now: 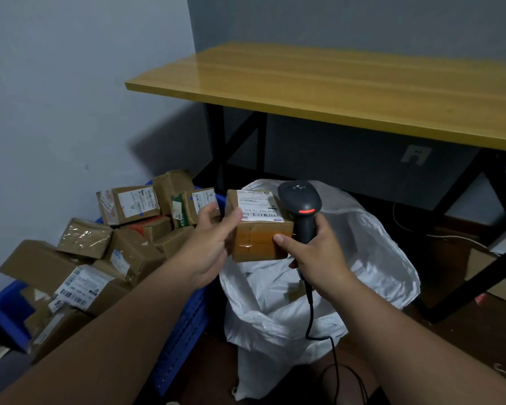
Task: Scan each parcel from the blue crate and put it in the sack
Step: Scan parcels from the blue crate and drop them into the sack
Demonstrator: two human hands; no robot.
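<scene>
— Where is the parcel point(259, 229)?
— Above the sack point(319, 287), label up, gripped by the left hand point(214, 241).
— The right hand point(313, 255)?
— Curled round the scanner point(300, 206), thumb touching the parcel. The crate point(181, 331) sits left.
</scene>
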